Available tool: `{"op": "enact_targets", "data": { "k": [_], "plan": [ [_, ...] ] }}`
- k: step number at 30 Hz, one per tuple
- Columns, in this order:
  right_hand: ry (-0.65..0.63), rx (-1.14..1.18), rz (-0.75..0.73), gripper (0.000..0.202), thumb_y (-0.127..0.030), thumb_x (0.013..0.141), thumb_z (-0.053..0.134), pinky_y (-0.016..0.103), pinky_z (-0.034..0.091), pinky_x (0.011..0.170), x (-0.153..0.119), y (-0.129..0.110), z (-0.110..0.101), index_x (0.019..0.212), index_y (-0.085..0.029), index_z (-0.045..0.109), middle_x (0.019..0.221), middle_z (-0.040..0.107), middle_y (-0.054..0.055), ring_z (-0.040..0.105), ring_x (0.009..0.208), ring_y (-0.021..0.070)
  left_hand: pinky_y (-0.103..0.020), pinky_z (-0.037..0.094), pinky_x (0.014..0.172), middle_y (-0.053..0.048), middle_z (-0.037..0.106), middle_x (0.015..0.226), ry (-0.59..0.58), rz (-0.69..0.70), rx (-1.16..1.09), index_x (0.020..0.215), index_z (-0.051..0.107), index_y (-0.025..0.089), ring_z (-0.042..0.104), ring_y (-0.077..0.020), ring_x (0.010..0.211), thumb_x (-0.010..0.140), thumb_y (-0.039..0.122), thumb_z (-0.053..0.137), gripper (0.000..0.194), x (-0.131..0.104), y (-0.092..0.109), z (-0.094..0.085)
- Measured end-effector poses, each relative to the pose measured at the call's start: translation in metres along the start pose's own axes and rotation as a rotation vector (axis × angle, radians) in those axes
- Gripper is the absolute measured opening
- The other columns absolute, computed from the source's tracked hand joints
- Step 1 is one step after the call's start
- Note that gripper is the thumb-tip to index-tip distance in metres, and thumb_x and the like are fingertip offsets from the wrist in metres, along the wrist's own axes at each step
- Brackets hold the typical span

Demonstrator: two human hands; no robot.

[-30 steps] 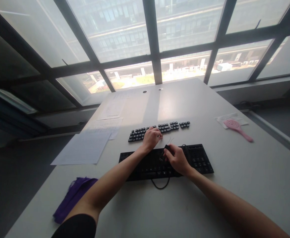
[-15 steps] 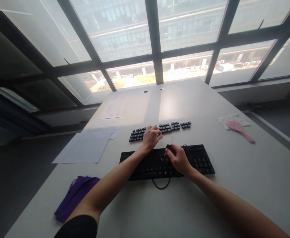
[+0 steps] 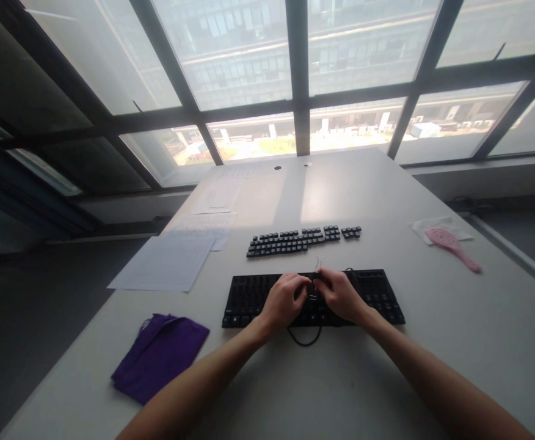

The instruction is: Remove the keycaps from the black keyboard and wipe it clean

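Observation:
A black keyboard [image 3: 249, 296] lies across the white table, its cable looping out at the front edge. Above its middle, my left hand [image 3: 286, 298] is closed, fingertips pinched on something I cannot make out. Close beside it, my right hand [image 3: 341, 296] grips a small dark tool with thin wire prongs [image 3: 319, 263] that stick up past the fingers. The two hands' fingertips nearly meet. Beyond the keyboard, loose black keycaps [image 3: 279, 242] stand in rows.
A folded purple cloth [image 3: 160, 357] lies at the left front, with white paper sheets [image 3: 160, 263] behind it. On the right, a pink hairbrush [image 3: 453, 246] rests partly on a clear wrapper [image 3: 418, 229]. Windows stand behind the table [image 3: 341, 183].
My left hand has come back from the rows of keycaps to the keyboard, beside my right hand. The whole view has shifted slightly.

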State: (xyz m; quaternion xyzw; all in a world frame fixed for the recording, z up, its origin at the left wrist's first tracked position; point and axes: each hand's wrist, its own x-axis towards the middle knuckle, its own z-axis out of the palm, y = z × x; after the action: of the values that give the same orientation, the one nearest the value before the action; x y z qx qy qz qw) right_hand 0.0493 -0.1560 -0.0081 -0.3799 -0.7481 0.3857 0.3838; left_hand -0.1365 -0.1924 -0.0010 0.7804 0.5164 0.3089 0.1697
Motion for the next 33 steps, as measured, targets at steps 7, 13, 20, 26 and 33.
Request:
{"op": "enact_targets", "data": {
  "k": [7,13,20,26,33],
  "plan": [
    [-0.13,-0.106,-0.102,0.015,-0.016,0.093,0.053,0.028,0.043,0.066,-0.005,-0.002,-0.005,0.079,-0.021,0.056,0.075,0.062,0.002,0.055,0.069,0.0183,-0.035,0.049,0.088,-0.005,0.069,0.092,-0.013,0.024,-0.026,0.095,0.069,0.022,0.06,-0.0218,0.093,0.088,0.013,0.056,0.018,-0.003,-0.006,0.004],
    [-0.193,-0.295,-0.327,0.019,-0.013,0.096,0.044,0.028,0.039,0.061,-0.019,0.007,-0.004,0.085,-0.02,0.058,0.075,0.058,0.003,0.05,0.064,0.0171,-0.034,0.049,0.086,-0.005,0.067,0.093,-0.098,0.117,0.0,0.093,0.069,0.022,0.058,-0.0219,0.093,0.081,0.012,0.06,0.018,-0.005,0.0,-0.001],
    [-0.064,-0.087,-0.16,0.017,-0.011,0.093,0.047,0.029,0.047,0.067,-0.024,0.011,-0.002,0.091,-0.02,0.062,0.08,0.066,0.004,0.061,0.07,0.0175,-0.035,0.049,0.085,-0.004,0.066,0.096,-0.149,0.14,0.031,0.091,0.071,0.022,0.057,-0.022,0.094,0.081,0.027,0.073,0.011,-0.003,-0.002,0.0],
    [0.028,0.173,0.097,0.01,-0.019,0.091,0.055,0.027,0.05,0.057,-0.019,0.015,-0.002,0.084,-0.019,0.061,0.064,0.066,0.0,0.063,0.057,0.0172,-0.033,0.049,0.085,-0.004,0.068,0.097,-0.122,0.089,-0.018,0.097,0.073,0.023,0.06,-0.0202,0.094,0.087,0.029,0.071,0.011,-0.002,-0.008,0.006],
    [0.069,0.109,0.007,0.014,-0.023,0.093,0.057,0.029,0.05,0.063,-0.022,0.009,-0.003,0.081,-0.02,0.062,0.066,0.066,0.001,0.064,0.061,0.0181,-0.034,0.051,0.088,-0.004,0.072,0.099,-0.07,0.112,-0.086,0.105,0.068,0.022,0.062,-0.0205,0.095,0.084,0.02,0.073,0.021,-0.005,-0.005,0.003]
  ]
}}
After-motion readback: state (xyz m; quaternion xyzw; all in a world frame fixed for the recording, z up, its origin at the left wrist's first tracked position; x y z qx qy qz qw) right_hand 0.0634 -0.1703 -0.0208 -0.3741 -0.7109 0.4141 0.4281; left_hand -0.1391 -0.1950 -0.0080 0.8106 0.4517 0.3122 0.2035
